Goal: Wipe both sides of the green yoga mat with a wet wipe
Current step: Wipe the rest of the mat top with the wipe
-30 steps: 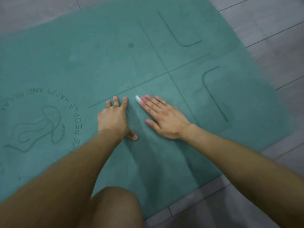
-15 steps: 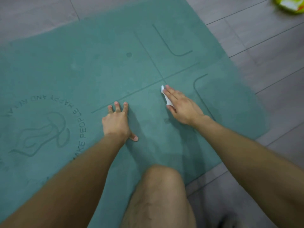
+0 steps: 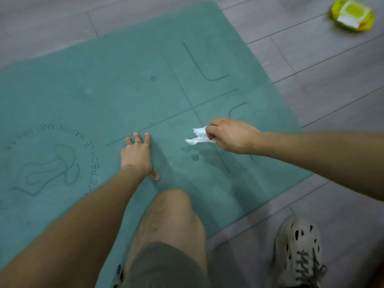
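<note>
Head view: green yoga mat (image 3: pixel 124 90) flat, etched with lines and lettering; crumpled white wet wipe (image 3: pixel 198 136) pinched in right hand (image 3: pixel 232 136); left hand (image 3: pixel 136 154) splayed flat.

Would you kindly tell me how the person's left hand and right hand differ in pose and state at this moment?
The left hand lies flat and splayed on the green yoga mat, while the right hand is curled. The left hand holds nothing; the right hand pinches the crumpled wet wipe. Both are over the mat.

Green mat (image 3: pixel 124 84), white wipe (image 3: pixel 198 136), yellow packet (image 3: pixel 352 15), grey floor (image 3: pixel 332 84).
</note>
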The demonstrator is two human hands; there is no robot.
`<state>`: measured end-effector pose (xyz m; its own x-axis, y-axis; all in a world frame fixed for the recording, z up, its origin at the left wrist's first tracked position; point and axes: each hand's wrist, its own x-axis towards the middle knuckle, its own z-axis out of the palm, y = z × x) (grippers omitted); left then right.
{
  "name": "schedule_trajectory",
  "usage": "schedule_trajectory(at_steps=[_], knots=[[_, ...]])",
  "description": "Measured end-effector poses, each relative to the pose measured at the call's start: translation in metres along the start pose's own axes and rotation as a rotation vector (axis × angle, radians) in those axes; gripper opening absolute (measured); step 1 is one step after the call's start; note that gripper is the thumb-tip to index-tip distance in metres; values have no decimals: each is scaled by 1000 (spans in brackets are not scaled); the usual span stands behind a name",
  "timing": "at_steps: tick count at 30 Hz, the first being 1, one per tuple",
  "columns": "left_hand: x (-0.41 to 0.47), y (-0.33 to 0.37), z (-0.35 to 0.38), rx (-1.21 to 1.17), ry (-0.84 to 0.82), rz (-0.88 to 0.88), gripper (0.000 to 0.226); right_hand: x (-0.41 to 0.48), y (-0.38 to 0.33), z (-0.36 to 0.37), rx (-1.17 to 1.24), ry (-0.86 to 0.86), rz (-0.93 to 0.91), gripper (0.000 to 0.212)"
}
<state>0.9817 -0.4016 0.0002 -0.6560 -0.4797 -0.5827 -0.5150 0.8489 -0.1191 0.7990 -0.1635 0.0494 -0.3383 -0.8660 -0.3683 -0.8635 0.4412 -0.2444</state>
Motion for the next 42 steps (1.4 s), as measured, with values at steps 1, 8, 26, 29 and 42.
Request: schedule_trajectory(at_steps=[1,8,26,29,42], knots=[[2,1,0,-1,-14,-5,172,0,7,0,21,25,-2,15],[13,54,-13,-520,281,-96,47,4,46,51,264,120,218,27],[33,139,9,-912,203,250,17,12,27,67,661,308,428,13],[29,141,5,-987,218,229,4,3,18,72,846,294,550,27],[8,149,4,-1380,144,151,21,-21,21,79,937,245,734,18]])
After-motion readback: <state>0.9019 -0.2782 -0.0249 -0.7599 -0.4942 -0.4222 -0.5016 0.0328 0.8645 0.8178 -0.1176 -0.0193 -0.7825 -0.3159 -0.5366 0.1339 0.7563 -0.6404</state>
